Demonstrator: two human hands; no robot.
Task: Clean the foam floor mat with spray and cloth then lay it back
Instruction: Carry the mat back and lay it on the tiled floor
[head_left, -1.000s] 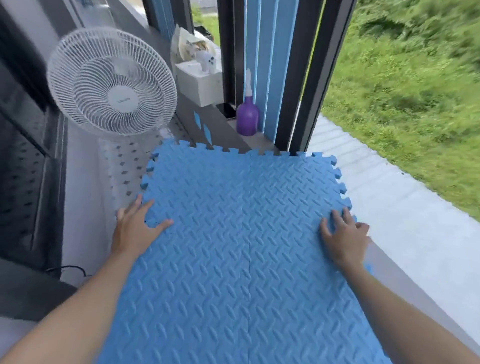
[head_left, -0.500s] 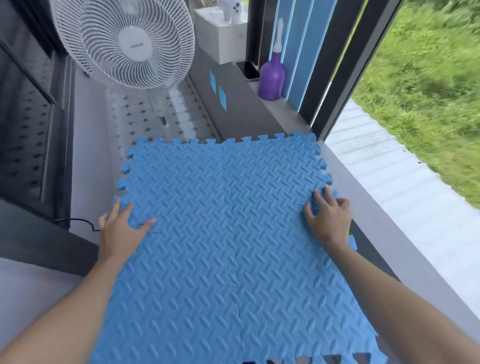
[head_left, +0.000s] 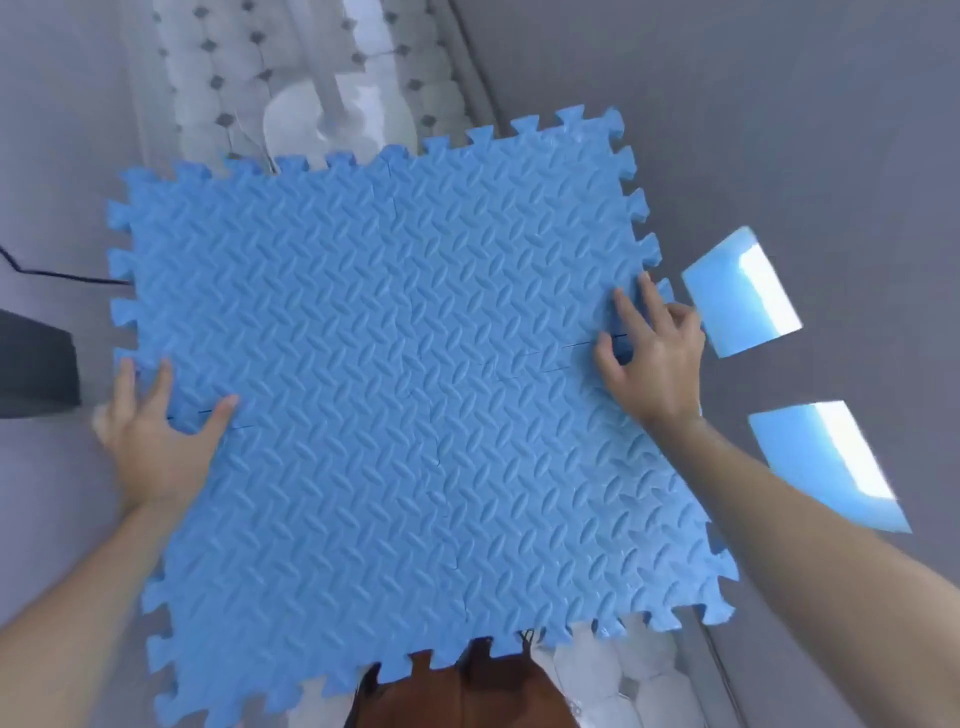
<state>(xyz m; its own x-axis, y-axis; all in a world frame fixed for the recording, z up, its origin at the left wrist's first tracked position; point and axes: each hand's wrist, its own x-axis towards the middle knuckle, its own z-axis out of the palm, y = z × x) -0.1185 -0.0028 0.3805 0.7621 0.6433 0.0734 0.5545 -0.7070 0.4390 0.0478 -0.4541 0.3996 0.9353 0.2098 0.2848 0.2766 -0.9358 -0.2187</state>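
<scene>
The blue foam mat (head_left: 395, 374), made of interlocked tiles with a diamond-plate texture and jigsaw edges, fills the middle of the head view and lies roughly level over the floor. My left hand (head_left: 156, 431) rests on its left edge, fingers and thumb spread straight on the top face. At the right edge my right hand (head_left: 649, 353) lies the same way, its fingers splayed on the mat. No spray bottle or cloth is in view.
A white fan base (head_left: 337, 119) stands on pale patterned floor tiles (head_left: 218, 67), partly under the mat's far edge. A grey wall (head_left: 779, 130) with two blue rectangles (head_left: 737, 291) runs along the right. A black cable (head_left: 52, 273) and a dark block (head_left: 36, 364) lie at the left.
The view has tipped from the window ledge down to the floor. The mat has come away from the ledge and down, with both hands staying on its side edges.
</scene>
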